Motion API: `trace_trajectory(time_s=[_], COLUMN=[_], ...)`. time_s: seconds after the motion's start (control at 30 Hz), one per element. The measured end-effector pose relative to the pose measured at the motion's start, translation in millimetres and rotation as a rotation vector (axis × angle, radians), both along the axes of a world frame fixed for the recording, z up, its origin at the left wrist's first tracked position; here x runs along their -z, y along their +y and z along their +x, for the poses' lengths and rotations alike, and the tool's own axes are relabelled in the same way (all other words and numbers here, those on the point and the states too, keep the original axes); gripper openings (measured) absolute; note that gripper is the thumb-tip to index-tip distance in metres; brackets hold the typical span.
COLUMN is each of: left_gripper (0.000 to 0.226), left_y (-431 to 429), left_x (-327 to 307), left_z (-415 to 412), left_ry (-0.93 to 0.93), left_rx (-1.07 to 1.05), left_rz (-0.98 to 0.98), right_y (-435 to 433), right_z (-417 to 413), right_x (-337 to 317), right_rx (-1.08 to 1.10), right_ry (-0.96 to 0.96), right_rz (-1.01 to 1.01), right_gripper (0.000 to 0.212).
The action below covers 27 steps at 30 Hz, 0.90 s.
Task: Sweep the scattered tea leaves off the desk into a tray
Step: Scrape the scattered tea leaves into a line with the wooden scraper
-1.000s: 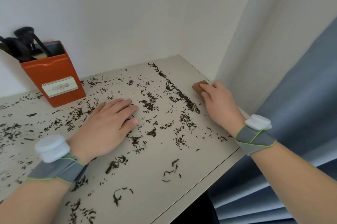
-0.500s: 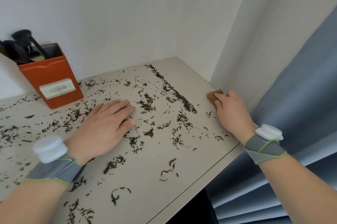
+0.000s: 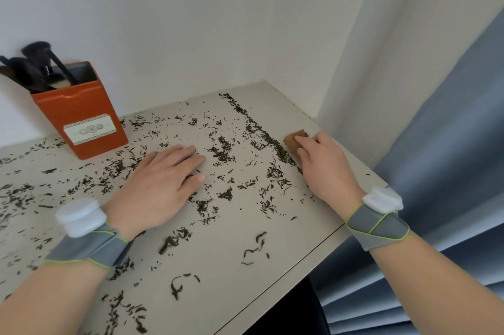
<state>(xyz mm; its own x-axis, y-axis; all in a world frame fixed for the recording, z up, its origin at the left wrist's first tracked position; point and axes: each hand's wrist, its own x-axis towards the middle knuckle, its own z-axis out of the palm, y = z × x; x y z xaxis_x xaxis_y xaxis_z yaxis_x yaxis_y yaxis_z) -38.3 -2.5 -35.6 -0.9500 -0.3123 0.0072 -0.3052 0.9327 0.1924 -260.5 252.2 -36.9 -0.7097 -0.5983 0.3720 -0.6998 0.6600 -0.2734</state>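
Observation:
Dark tea leaves (image 3: 222,153) lie scattered over the beige desk (image 3: 218,258), with a thicker ridge of leaves (image 3: 268,140) running from the back toward me. My right hand (image 3: 326,168) holds a small brown block (image 3: 294,138) down on the desk, right beside that ridge; most of the block is hidden under my fingers. My left hand (image 3: 158,184) rests flat, fingers straight, on the leaves near the middle. No tray is in view.
An orange tin (image 3: 81,121) holding dark brushes (image 3: 38,67) stands at the back left against the white wall. A wall corner (image 3: 316,105) closes the desk's right side. Blue-grey curtains (image 3: 436,171) hang past the desk's front right edge (image 3: 300,261).
My right hand with the brown block has slid left, from beside the right wall up to the ridge of leaves. My left hand stays flat in the same place.

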Motion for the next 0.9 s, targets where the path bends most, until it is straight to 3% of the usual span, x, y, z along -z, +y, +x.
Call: trace_trajectory(time_s=[0.4, 0.9], left_gripper=[0.067, 0.065], left_y=[-1, 0], left_x=[1, -1], left_z=[0, 0], left_ry=[-0.007, -0.005], left_rx=[0.006, 0.01], left_rz=[-0.014, -0.007], right_y=[88, 24], right_z=[-24, 18], right_x=[2, 19], right_rx=[0.255, 0.099], right_ry=[0.011, 0.005], right_rz=[-0.023, -0.067], right_gripper=[0.03, 0.031])
